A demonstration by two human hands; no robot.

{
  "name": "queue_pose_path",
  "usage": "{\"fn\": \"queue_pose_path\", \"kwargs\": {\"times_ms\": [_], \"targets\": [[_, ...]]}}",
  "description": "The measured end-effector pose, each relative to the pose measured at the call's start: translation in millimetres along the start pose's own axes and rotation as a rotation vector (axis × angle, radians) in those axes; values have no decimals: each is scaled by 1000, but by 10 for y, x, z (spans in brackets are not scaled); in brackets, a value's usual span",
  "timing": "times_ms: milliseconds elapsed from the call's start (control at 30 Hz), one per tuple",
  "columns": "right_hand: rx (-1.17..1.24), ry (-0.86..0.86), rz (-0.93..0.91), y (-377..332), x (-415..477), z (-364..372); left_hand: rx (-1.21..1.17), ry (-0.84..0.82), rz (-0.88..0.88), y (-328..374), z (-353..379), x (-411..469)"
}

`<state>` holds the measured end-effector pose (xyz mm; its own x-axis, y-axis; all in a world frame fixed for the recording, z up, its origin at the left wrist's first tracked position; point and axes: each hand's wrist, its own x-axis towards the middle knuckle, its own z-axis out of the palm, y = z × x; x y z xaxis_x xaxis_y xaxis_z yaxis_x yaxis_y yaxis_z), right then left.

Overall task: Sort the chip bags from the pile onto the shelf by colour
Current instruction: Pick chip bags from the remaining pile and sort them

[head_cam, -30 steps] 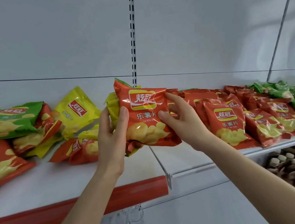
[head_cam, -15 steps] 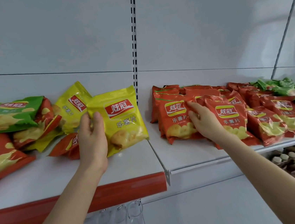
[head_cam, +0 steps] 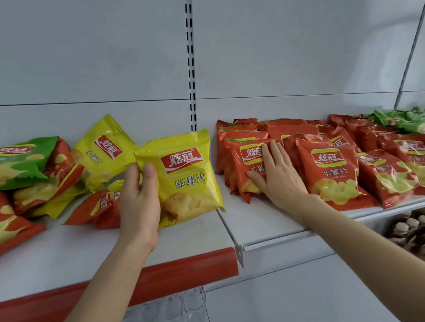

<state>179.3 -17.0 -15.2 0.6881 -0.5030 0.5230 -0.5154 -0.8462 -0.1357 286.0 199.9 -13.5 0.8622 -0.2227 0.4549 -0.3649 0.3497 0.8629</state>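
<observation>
My left hand (head_cam: 137, 198) grips the yellow bag (head_cam: 186, 177) by its left edge, thumb across the front, holding it upright at the right end of the shelf (head_cam: 58, 257). Bare board runs toward six o'clock down to the red edge strip (head_cam: 186, 268), and the mixed pile (head_cam: 23, 182) crowds nine o'clock. My right hand (head_cam: 278, 177) lies flat, fingers spread, on the leftmost red bag (head_cam: 243, 162) of the row at three o'clock, with green bags (head_cam: 413, 119) beyond; the packs read 炫冠 and 乐薯片.

Front yellow bag (head_cam: 187, 182) is showing red logo 炫冠 w/ 乐薯片 below; red bag (head_cam: 336, 173) is carrying same logo + 乐薯片. Green bag (head_cam: 13, 165) & tilted yellow bag (head_cam: 103, 153) are bearing 炫冠, 乐薯片 too.
</observation>
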Motion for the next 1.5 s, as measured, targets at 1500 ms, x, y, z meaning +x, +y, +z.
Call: {"fn": "queue_pose_path", "kwargs": {"times_ms": [1500], "targets": [[1239,36,62,-436,-352,-548,-44,-180,-74,310,351,-282]]}}
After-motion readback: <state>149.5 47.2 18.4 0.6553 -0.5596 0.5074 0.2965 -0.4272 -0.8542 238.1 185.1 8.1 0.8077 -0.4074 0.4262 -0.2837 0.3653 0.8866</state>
